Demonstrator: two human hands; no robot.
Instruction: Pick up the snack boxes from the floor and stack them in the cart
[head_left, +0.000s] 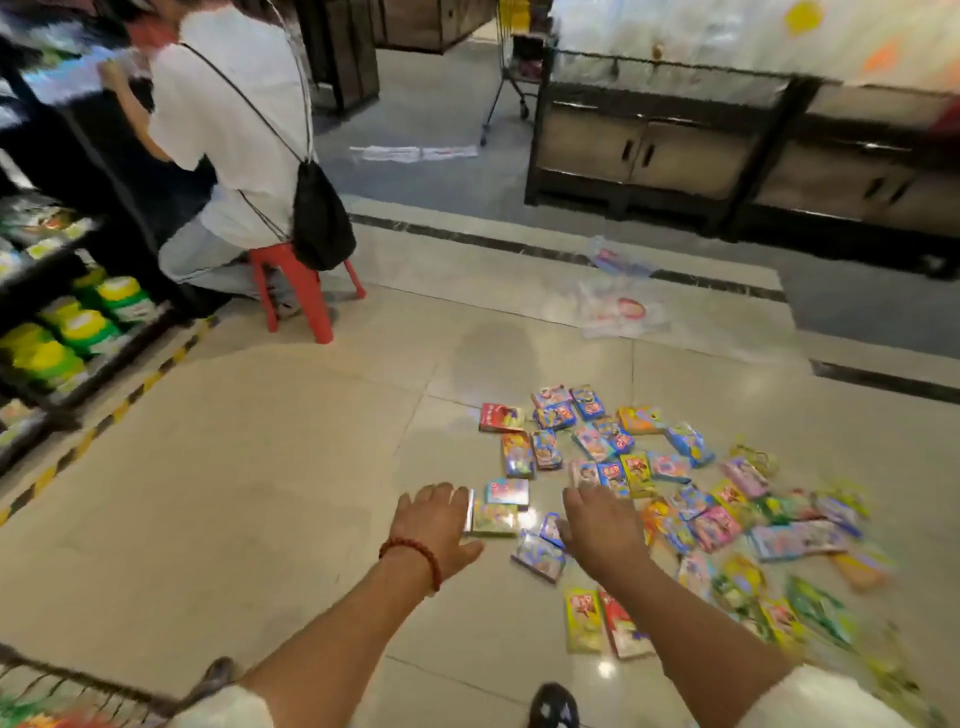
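At the far left, shelves (62, 322) carry green and yellow packs, and a person in a white shirt (228, 119) sits on a red stool (301, 291) facing them, a black drawstring bag (319, 223) hanging at the back. Down in the lower left corner I see the wire rim of my cart (67, 686).

My left hand (434, 525), a red bead bracelet (415, 556) on its wrist, reaches out over the floor (234, 467) with its grip spread, fingers straight, their tips right at the edge of a pale green snack box (493, 519); whether they touch it I cannot tell. My right hand (600, 525) reaches out beside it, grip also spread and holding nothing, over the near edge of the snack boxes (649, 478).

Those boxes lie scattered flat on the tiles, from between my hands out to the right, where blur smears them. Beyond them lie clear plastic wrappers (621, 312), and behind those stands a dark cabinet (675, 150).
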